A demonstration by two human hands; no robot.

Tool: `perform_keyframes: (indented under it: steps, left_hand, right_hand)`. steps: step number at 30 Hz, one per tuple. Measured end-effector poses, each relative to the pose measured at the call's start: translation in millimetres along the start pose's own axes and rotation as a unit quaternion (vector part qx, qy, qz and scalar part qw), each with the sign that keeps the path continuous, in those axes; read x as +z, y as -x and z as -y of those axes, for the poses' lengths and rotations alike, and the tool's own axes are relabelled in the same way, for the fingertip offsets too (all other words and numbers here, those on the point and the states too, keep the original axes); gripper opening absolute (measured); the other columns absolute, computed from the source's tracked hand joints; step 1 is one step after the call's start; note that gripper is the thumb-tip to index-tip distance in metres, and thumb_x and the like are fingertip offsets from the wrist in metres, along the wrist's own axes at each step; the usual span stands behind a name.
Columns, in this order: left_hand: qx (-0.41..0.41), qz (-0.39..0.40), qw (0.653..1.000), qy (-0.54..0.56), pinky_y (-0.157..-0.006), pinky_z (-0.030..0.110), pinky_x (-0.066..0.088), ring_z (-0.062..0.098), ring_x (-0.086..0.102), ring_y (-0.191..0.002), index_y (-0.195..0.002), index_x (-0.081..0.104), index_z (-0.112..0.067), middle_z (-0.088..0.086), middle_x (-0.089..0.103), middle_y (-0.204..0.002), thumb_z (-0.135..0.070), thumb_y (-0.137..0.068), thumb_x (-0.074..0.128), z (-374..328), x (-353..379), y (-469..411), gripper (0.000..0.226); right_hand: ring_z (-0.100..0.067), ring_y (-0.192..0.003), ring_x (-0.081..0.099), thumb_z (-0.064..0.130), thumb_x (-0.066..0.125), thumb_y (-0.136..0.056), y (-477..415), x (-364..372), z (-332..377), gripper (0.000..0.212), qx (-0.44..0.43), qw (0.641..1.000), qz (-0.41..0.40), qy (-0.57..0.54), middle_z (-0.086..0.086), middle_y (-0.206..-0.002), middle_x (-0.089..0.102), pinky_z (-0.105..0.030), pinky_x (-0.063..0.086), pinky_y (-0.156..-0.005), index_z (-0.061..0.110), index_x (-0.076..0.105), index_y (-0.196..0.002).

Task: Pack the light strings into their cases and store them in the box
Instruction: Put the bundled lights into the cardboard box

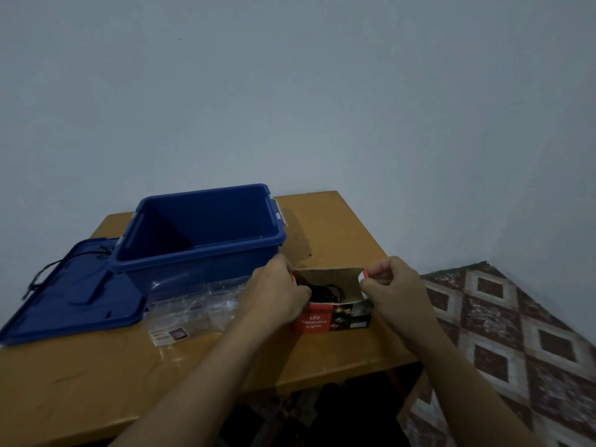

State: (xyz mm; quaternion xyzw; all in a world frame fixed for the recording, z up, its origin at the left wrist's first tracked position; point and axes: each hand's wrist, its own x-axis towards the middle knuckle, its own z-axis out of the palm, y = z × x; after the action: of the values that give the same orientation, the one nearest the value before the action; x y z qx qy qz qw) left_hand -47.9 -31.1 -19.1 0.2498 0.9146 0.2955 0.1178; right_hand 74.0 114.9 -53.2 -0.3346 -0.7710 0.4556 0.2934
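low centre, the open case (332, 319) stands on the table (96, 375). the left hand (277, 291) reaches in over the dark light string (327, 290), fingertips hidden, so its grip cannot be told. the right hand (393, 282) pinches the case's right flap. the blue box (200, 266) behind is shadowed inside.

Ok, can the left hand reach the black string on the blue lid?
Probably yes: the string lies uncovered on the lid, nothing between, though the left hand is busy at the carton.
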Motion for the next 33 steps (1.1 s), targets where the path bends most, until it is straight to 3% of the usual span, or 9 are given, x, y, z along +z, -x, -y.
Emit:
perform_keyframes:
  steps: [3, 7, 9, 12, 15, 21, 25, 28, 33]
  left_hand:
    - [-0.008, -0.004, 1.000, 0.000, -0.082, 0.043, 0.056, 0.018, 0.060, -0.090, -0.104, 0.049, -0.027, 0.000, 0.058, -0.101, -0.035, -0.091, 0.067, 0.8, 1.9, -0.1, 0.024]
    - [-0.007, -0.005, 0.999, 0.033, -0.080, 0.042, 0.057, 0.017, 0.060, -0.091, -0.104, 0.050, -0.027, -0.002, 0.059, -0.101, -0.039, -0.092, 0.066, 3.8, 3.0, 1.3, 0.024]
    - [-0.006, 0.007, 0.997, 0.074, -0.082, 0.042, 0.058, 0.017, 0.062, -0.093, -0.107, 0.051, -0.027, -0.003, 0.061, -0.099, -0.049, -0.092, 0.063, 5.1, 1.6, 3.8, 0.029]
    - [-0.004, 0.017, 0.993, 0.120, -0.070, 0.039, 0.062, 0.018, 0.070, -0.076, -0.107, 0.054, -0.027, 0.001, 0.070, -0.088, -0.058, -0.094, 0.055, 7.2, -2.8, 8.3, 0.034]
    - [0.014, 0.016, 0.991, 0.130, -0.065, 0.039, 0.061, 0.017, 0.072, -0.062, -0.103, 0.057, -0.026, 0.002, 0.073, -0.070, -0.047, -0.098, 0.054, 6.8, -8.9, 12.9, 0.022]
    - [0.049, 0.004, 0.989, 0.143, -0.061, 0.033, 0.060, 0.016, 0.071, -0.068, -0.104, 0.060, -0.023, 0.001, 0.071, -0.082, -0.034, -0.099, 0.057, 6.8, -25.3, 20.8, 0.012]
    - [0.075, -0.012, 0.986, 0.146, -0.063, 0.033, 0.061, 0.014, 0.070, -0.072, -0.102, 0.060, -0.025, -0.001, 0.068, -0.089, -0.032, -0.099, 0.057, 9.2, -31.8, 23.7, 0.008]
    - [0.089, -0.018, 0.984, 0.155, -0.067, 0.033, 0.061, 0.013, 0.068, -0.076, -0.102, 0.059, -0.026, -0.002, 0.067, -0.091, -0.031, -0.100, 0.057, 11.7, -37.0, 27.1, 0.006]
    - [0.110, -0.031, 0.978, 0.173, -0.083, 0.045, 0.059, 0.016, 0.066, -0.090, -0.099, 0.060, -0.029, -0.005, 0.065, -0.096, -0.030, -0.098, 0.059, 20.0, -47.9, 33.0, 0.002]
  right_hand:
    - [-0.022, -0.083, 0.065, 0.025, 0.067, -0.094, 3.8, 1.8, -1.9, 0.011, 0.004, 1.000, 0.006, -0.019, -0.004, -0.088, 0.066, -0.050, 0.059, -0.076, 0.019, 0.059, -0.089]
    - [-0.015, -0.079, 0.061, 0.025, 0.067, -0.096, 6.9, 1.4, -2.2, 0.014, 0.035, 0.997, 0.020, -0.063, -0.003, -0.088, 0.063, -0.029, 0.050, -0.064, 0.013, 0.059, -0.092]
    - [-0.014, -0.076, 0.059, 0.024, 0.067, -0.096, 7.2, 2.7, -1.7, 0.014, 0.043, 0.996, 0.015, -0.071, -0.002, -0.086, 0.061, -0.028, 0.047, -0.063, 0.013, 0.059, -0.092]
    - [-0.013, -0.074, 0.056, 0.027, 0.065, -0.098, 8.4, 5.2, 2.0, 0.016, 0.048, 0.996, 0.003, -0.070, -0.001, -0.084, 0.060, -0.027, 0.044, -0.060, 0.014, 0.058, -0.090]
    - [-0.010, -0.074, 0.054, 0.030, 0.061, -0.099, 10.2, 5.4, 5.8, 0.018, 0.054, 0.996, -0.011, -0.066, 0.000, -0.085, 0.059, -0.026, 0.038, -0.058, 0.018, 0.056, -0.088]
    - [-0.013, -0.081, 0.060, 0.024, 0.061, -0.098, 10.5, 6.7, 9.9, 0.009, 0.043, 0.996, -0.050, -0.055, 0.001, -0.090, 0.062, -0.039, 0.056, -0.071, 0.022, 0.055, -0.091]
    - [-0.014, -0.073, 0.058, 0.011, 0.062, -0.095, 9.7, 2.5, 18.6, 0.011, -0.004, 0.998, -0.062, -0.031, -0.005, -0.087, 0.062, -0.032, 0.050, -0.060, 0.019, 0.056, -0.091]
    - [-0.021, -0.076, 0.062, 0.011, 0.063, -0.093, 9.5, 1.9, 23.4, 0.013, -0.039, 0.997, -0.062, 0.007, -0.005, -0.088, 0.064, -0.037, 0.053, -0.062, 0.022, 0.057, -0.090]
    - [-0.011, -0.083, 0.061, 0.016, 0.062, -0.093, 11.2, 5.7, 28.5, 0.015, -0.099, 0.991, -0.053, 0.076, 0.002, -0.097, 0.064, -0.028, 0.054, -0.064, 0.030, 0.058, -0.091]
